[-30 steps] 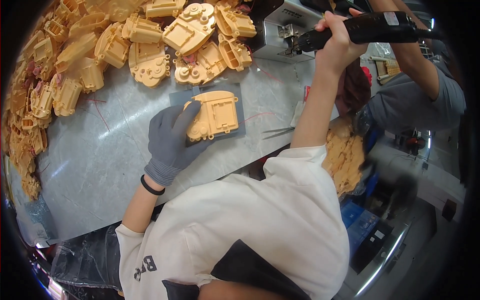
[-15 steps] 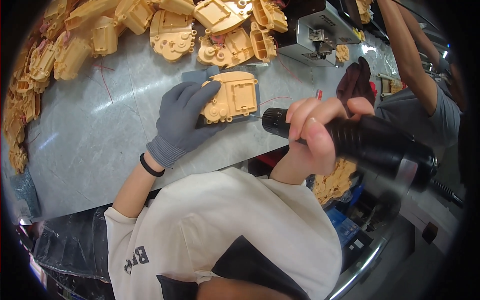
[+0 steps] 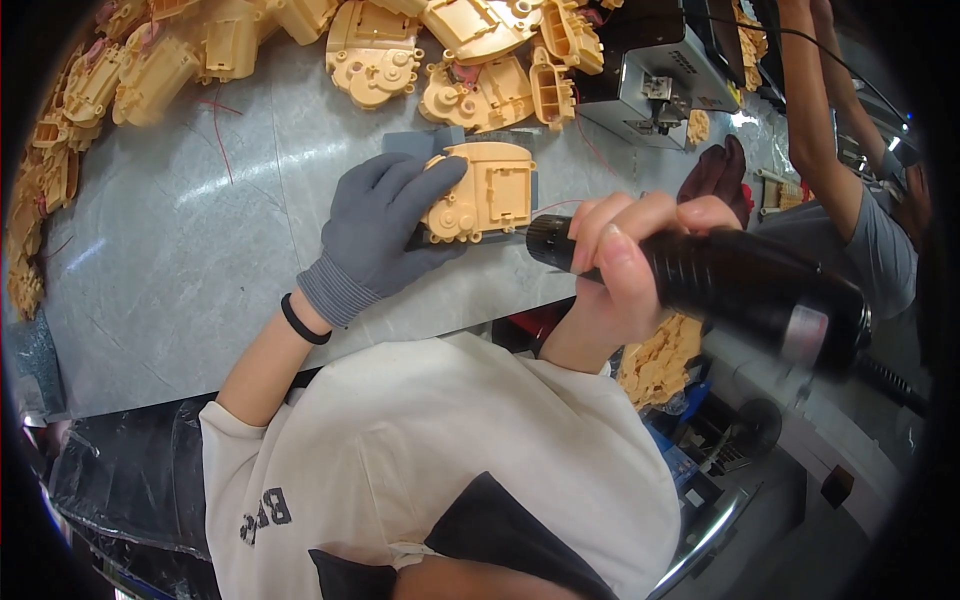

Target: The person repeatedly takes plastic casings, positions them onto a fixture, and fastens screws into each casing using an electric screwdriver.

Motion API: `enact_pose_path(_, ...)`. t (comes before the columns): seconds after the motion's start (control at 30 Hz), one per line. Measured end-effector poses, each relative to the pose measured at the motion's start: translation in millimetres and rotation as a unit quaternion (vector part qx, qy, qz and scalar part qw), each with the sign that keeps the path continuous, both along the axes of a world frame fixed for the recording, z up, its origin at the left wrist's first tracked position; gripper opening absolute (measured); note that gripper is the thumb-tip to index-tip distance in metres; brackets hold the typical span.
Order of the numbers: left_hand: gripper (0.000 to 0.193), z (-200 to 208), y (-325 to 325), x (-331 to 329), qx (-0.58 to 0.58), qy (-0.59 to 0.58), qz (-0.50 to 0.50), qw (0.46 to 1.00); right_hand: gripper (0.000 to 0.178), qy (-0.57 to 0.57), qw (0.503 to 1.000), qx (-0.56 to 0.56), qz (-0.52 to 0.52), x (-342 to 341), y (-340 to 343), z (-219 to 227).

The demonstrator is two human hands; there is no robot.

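Note:
My left hand (image 3: 385,225), in a grey knit glove, grips a yellow plastic housing (image 3: 507,190) by its left side. The housing has a square frame and small round bosses, and it rests on a dark block or fixture, mostly hidden under it. Bare fingers of my right hand (image 3: 630,250) wrap round a black electric screwdriver (image 3: 750,285) lying nearly level. Its nose points left, with the thin bit at the housing's lower right edge; whether the tip touches a screw is too small to tell. A thin red wire runs out past the housing's right side.
Several similar yellow housings (image 3: 375,60) lie along the table's far and left edges. A grey metal machine (image 3: 650,90) stands at the back right, near a dark red glove (image 3: 715,175). Another person's arm (image 3: 825,130) reaches in at right. More yellow parts (image 3: 660,365) sit below the table edge.
The view has shifted slightly, so the table and parts appear further right and up. Both hands keep their grip; the screwdriver's bit remains at the housing's lower right edge.

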State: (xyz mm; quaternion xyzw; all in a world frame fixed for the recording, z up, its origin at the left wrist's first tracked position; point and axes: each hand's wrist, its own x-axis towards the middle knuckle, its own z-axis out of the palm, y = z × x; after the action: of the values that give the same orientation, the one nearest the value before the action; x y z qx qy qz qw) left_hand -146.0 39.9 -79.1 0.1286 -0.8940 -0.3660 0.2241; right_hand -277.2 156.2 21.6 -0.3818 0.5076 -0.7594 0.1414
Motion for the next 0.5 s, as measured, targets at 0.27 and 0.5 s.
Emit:
enact_pose_path(0.27, 0.075, -2.7, 0.0, 0.3, -0.008, 0.006, 0.0, 1.0, 0.048, 0.009, 1.0, 0.027, 0.006, 1.9, -2.5, -3.0)
enact_pose_path(0.5, 0.073, -1.3, 0.7, -4.7, -0.002, 0.014, 0.005, 1.0, 0.048, 0.034, 0.999, 0.022, 0.029, -1.7, -1.6, -6.5)
